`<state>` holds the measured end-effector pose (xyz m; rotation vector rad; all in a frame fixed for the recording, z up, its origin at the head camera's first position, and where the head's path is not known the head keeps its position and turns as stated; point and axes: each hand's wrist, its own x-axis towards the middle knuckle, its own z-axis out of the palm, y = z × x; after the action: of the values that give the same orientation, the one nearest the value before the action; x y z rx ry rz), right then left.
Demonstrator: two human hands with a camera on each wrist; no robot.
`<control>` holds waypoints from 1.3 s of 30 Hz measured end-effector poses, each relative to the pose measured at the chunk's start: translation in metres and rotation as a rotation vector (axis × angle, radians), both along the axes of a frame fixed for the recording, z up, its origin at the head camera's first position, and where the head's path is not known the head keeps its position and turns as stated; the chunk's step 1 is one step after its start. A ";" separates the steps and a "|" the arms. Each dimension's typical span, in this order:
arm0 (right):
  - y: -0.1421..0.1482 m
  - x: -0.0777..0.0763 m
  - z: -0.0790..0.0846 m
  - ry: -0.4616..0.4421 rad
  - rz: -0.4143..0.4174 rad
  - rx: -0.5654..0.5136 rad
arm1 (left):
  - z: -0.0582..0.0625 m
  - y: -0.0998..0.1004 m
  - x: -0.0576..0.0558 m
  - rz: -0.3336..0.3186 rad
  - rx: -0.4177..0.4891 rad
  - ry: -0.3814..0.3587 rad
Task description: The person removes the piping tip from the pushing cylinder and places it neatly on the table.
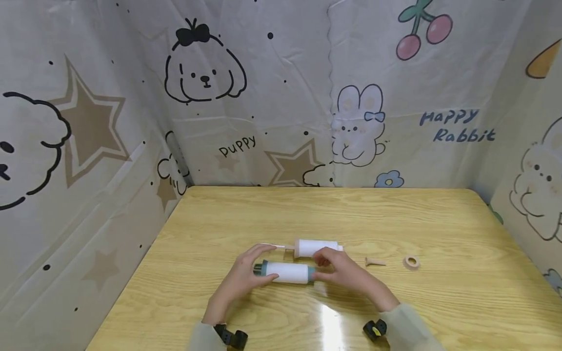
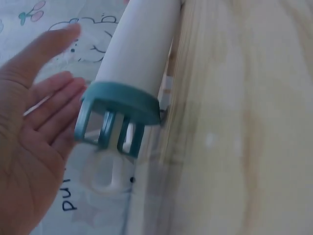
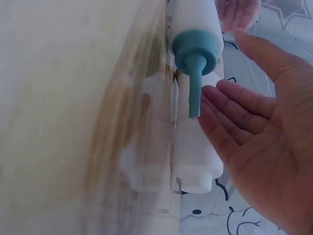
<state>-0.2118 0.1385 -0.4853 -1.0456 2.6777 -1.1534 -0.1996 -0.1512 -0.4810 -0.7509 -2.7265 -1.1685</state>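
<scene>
A white cylinder (image 1: 287, 273) with teal ends lies on its side near the middle of the table. My left hand (image 1: 246, 270) is around its left end, thumb and fingers spread apart and fairly straight. In the left wrist view, a teal cap (image 2: 122, 100) with slotted prongs tops that end. My right hand (image 1: 344, 273) is by the opposite end, its fingers loosely extended beside a narrow teal nozzle (image 3: 194, 88). Just behind lies a second white cylinder (image 1: 307, 247) with a beige collar, its bare neck (image 3: 196, 185) pointing right, partly covered by my right hand.
To the right lie a small beige nozzle piece (image 1: 375, 262) and a beige ring (image 1: 411, 263). The wooden table (image 1: 439, 312) is bordered at the back and sides by printed cloth (image 1: 281, 97). A camera is strapped to each wrist.
</scene>
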 end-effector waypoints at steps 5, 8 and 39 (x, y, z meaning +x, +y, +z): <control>-0.001 -0.001 0.001 -0.061 0.012 0.055 | -0.003 -0.012 -0.001 0.008 -0.053 -0.100; -0.001 -0.002 -0.001 -0.093 0.018 0.083 | -0.006 -0.017 -0.003 -0.003 -0.055 -0.145; 0.017 0.003 0.000 0.063 -0.001 -0.061 | 0.001 -0.011 -0.002 -0.037 0.024 -0.105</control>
<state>-0.2083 0.1556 -0.4854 -1.1076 2.7070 -1.2295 -0.2014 -0.1618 -0.4802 -0.7616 -2.7885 -1.2817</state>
